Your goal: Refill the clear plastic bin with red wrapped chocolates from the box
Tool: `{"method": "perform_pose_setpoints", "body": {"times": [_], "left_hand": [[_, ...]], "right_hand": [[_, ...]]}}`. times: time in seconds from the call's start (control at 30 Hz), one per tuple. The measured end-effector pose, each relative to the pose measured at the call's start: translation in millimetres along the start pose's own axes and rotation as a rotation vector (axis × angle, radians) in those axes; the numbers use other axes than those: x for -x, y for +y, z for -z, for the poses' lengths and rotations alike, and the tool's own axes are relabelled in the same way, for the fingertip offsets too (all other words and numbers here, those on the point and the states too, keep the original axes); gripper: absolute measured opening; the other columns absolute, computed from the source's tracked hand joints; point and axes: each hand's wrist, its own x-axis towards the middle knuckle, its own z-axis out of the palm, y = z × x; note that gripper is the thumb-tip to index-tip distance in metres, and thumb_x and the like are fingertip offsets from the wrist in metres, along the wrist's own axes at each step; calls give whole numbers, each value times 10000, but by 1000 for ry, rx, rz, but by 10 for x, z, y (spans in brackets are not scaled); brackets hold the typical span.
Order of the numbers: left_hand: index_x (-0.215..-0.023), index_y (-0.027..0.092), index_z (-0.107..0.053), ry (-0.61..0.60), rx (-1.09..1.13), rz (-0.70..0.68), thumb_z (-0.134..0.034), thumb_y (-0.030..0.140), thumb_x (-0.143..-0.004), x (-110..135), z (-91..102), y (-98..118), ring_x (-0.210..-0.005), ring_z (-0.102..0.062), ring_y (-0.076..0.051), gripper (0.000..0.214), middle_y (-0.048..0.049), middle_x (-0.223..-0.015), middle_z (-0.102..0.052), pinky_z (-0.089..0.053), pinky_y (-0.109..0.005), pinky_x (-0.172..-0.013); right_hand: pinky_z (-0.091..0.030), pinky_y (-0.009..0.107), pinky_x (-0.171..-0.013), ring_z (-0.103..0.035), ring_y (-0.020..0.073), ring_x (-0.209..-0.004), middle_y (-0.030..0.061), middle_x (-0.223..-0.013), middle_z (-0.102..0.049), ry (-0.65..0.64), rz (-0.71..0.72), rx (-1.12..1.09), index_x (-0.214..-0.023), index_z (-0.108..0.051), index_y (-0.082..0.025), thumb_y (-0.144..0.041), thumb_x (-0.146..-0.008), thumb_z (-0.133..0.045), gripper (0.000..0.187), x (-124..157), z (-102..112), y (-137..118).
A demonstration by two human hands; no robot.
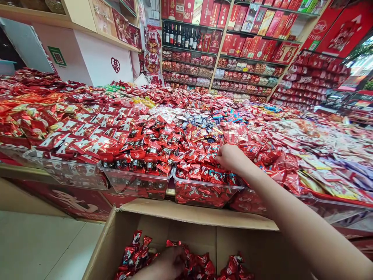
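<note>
My right hand (pixel 230 158) is closed in a fist just over the red-wrapped candies (pixel 198 155) in a clear plastic bin (pixel 206 186). Whatever its fingers hold, if anything, is hidden. Below, inside an open cardboard box (pixel 192 216), my left hand (pixel 170 261) reaches among loose red-wrapped candies (pixel 135 254). Its fingers curl down into them in shadow, and what lies under the fingers cannot be made out. More of these candies (pixel 233 266) lie in the box, right of the left hand.
Neighbouring bins of black-and-red candies (pixel 140 159) and red-and-white packets (pixel 78 142) line the counter's front edge. Colourful packets (pixel 329 159) are heaped to the right. Wine bottles (pixel 180 37) and red gift boxes (pixel 247 48) fill the back shelves. Tiled floor (pixel 49 245) shows at left.
</note>
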Motion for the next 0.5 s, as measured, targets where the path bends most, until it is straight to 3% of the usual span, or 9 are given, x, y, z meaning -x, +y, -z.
{"method": "perform_pose_setpoints", "body": {"times": [0.1,0.27,0.37,0.5], "left_hand": [[-781,226,-574,-4,-7,6,-415,185,-611,22,16,19,-578,-459,-124,236,27,-637,-551,-272,-209,-478],[-781,228,-576,-8,-12,-3,-416,219,-634,18,16,20,-584,-463,-128,217,23,-643,-551,-276,-212,-481],[-787,223,-574,4,-16,6,-421,227,-639,-16,-3,-14,-589,-465,-129,213,19,-649,-551,-285,-211,-484],[-803,227,-566,31,-64,-18,-402,237,-663,-17,11,-79,-591,-480,-133,216,17,-657,-565,-312,-213,-493]], "right_hand": [[-390,283,-533,-557,192,-587,122,-620,-610,-66,11,133,-631,-617,-98,-185,-645,-479,164,-18,54,-18],[-376,300,-686,-530,188,-777,83,-797,-614,-43,219,49,-783,-636,-165,-273,-668,-518,197,-70,41,-60],[-340,330,-755,-511,195,-821,64,-775,-614,-109,312,55,-729,-653,-181,-233,-629,-575,138,-101,-7,-73],[-368,276,-704,-529,159,-745,41,-758,-612,-197,331,30,-700,-651,-177,-144,-617,-572,120,-128,-7,-40]]}}
